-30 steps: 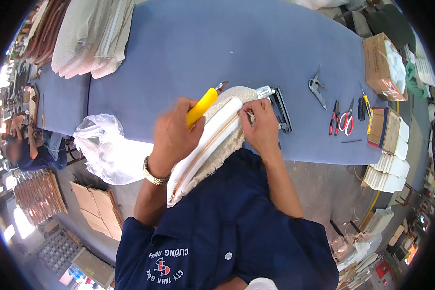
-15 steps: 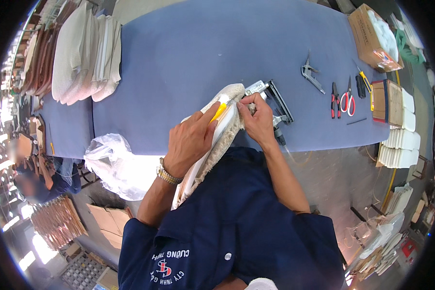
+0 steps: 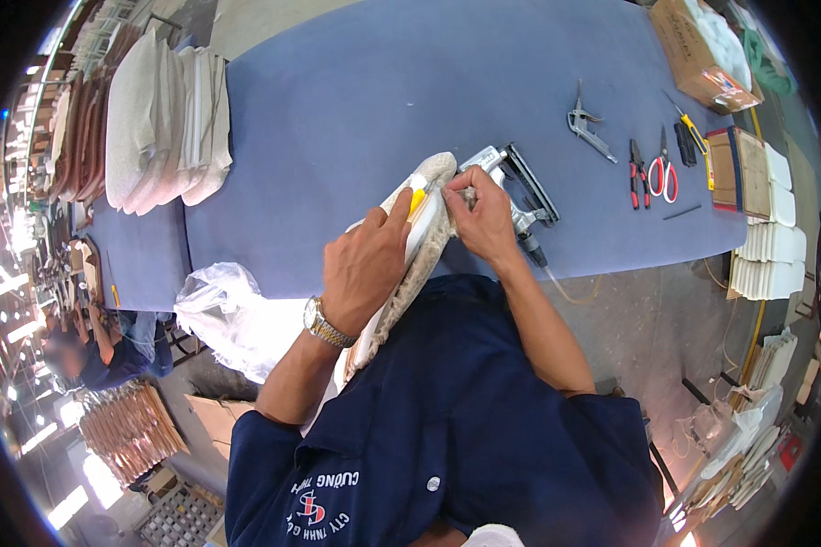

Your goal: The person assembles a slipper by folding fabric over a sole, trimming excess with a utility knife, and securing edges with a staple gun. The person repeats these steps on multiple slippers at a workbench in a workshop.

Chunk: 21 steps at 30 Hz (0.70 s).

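Observation:
A long, narrow cushion panel (image 3: 412, 283) in beige fuzzy fabric stands on edge against my body, its white inner side showing. My left hand (image 3: 365, 269), with a watch on the wrist, grips a yellow-handled tool (image 3: 417, 201) near the panel's upper end; its tip is too small to make out. Across from it, my right hand (image 3: 485, 219) pinches the fabric edge between thumb and fingers. Just beyond the right hand, a staple gun (image 3: 531, 187) with an air hose lies on the blue-covered table (image 3: 365, 100).
To the right lie an air blow gun (image 3: 593, 134), pliers (image 3: 638, 178), scissors (image 3: 663, 178) and a yellow tool (image 3: 699, 141). A cardboard box (image 3: 684, 55) sits at the far right. Stacked fabric covers (image 3: 160, 128) stand at left, near a clear plastic bag (image 3: 219, 301). Another person (image 3: 109, 360) is farther left.
The view has shifted slightly. Both hands stay at the panel's upper end; less of the yellow handle shows beside my left fingers.

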Available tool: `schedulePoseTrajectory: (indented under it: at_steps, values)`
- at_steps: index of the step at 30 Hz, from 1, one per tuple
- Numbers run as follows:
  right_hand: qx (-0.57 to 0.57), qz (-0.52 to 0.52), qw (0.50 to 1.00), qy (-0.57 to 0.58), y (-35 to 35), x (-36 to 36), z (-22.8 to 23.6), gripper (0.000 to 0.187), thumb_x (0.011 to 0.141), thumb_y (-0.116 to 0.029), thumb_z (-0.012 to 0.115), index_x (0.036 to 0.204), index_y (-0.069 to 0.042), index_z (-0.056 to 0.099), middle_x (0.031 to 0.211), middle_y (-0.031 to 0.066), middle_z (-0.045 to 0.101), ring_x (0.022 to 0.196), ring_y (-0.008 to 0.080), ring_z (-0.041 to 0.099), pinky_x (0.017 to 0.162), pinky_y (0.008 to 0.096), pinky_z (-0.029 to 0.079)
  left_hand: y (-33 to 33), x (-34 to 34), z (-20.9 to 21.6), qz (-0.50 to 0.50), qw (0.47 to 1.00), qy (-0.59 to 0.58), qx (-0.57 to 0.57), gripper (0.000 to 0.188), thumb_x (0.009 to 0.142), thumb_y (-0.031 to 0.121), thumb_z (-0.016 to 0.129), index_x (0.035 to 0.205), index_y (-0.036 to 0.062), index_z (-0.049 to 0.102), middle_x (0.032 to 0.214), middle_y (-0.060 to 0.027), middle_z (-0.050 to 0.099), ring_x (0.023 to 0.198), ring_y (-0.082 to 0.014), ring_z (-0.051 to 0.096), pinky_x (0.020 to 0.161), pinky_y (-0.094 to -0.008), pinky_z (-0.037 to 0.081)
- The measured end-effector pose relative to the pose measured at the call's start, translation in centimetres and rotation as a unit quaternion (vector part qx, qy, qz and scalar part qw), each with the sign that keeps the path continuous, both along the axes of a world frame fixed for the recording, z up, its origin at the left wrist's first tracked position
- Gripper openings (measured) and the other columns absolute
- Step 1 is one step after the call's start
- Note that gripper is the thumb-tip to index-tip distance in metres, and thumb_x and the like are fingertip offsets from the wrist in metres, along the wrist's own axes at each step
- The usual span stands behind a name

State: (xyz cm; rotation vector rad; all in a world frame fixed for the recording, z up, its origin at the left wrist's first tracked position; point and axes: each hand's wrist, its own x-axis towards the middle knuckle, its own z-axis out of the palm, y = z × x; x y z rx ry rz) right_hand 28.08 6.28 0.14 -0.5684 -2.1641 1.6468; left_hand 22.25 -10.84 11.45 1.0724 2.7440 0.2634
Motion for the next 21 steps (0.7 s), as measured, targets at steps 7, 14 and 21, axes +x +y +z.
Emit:
schedulePoseTrajectory:
  at_steps: [7,14,21]
  values:
    - [-0.015,-0.019,1.000,0.004,-0.2,-0.3,-0.4,0.015,0.090,-0.014,0.073,0.093,-0.003,0.063,0.078,0.0117,0.065,0.062,0.0228,0.057,0.061,0.0383,0.047,-0.5,-1.4,-0.7,-0.041,0.999,-0.012,-0.031,0.044,0.103,0.028,0.058,0.146,0.0205,0.052,0.083,-0.0082,0.068,0.062,-0.0337,0.068,0.052,-0.0445,0.053]
    - [-0.013,-0.024,1.000,-0.008,-0.3,-0.2,-0.8,0.016,0.090,-0.015,0.073,0.093,-0.003,0.063,0.079,0.0126,0.066,0.066,0.0251,0.060,0.063,0.0389,0.047,-1.1,-1.6,-0.3,-0.052,0.997,-0.049,-0.043,0.047,0.103,0.029,0.058,0.148,0.0200,0.050,0.083,-0.0091,0.069,0.066,-0.0339,0.069,0.054,-0.0446,0.054]
    - [0.009,-0.017,0.999,-0.038,-0.2,0.3,0.0,0.013,0.093,-0.012,0.071,0.094,-0.002,0.064,0.085,0.0107,0.069,0.079,0.0185,0.064,0.073,0.0342,0.051,-2.4,-1.5,-2.5,-0.032,0.989,-0.117,0.079,0.047,0.101,0.025,0.060,0.147,0.0147,0.053,0.093,-0.0163,0.073,0.078,-0.0401,0.070,0.068,-0.0504,0.055]
